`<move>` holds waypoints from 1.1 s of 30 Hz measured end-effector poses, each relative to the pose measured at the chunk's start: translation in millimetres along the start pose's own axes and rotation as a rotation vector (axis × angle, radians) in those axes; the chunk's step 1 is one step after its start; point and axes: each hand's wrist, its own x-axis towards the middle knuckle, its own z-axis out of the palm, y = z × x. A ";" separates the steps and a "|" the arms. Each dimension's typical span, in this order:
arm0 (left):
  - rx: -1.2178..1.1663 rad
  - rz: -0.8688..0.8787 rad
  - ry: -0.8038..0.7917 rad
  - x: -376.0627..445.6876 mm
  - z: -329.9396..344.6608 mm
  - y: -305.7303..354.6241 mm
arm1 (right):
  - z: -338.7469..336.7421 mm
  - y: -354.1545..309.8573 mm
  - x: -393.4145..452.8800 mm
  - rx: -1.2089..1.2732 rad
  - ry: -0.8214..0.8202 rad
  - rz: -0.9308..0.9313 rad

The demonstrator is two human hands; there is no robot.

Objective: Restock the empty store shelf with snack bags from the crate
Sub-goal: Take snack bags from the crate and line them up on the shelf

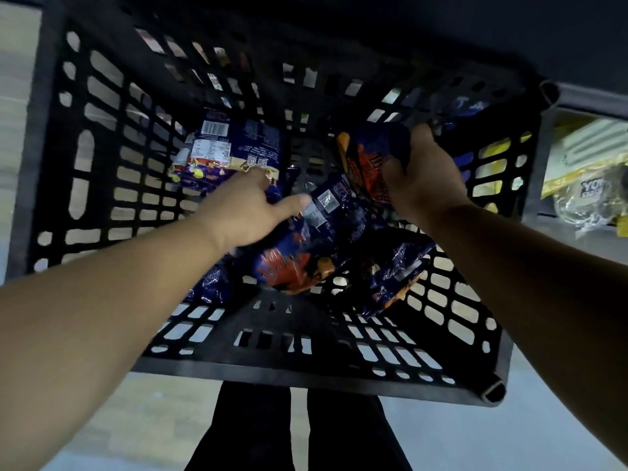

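I see both hands down in the black crate (102, 185). R hand (423, 180) at 2 o'clock grips an orange-blue snack bag (365, 158). L hand (251, 212), fingers spread, touches a blue bag (227, 149) at 11. More bags (316, 246) lie at ctr.

Shop: black perforated plastic stock crate (85, 185) holding blue foil snack bags (227, 154); grey metal shelf (584, 103) at right with yellow packaged goods (577, 158).
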 end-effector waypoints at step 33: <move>0.553 0.011 -0.433 15.4 -37.2 15.7 | -16.5 -16.9 11.0 -0.164 -0.262 -0.167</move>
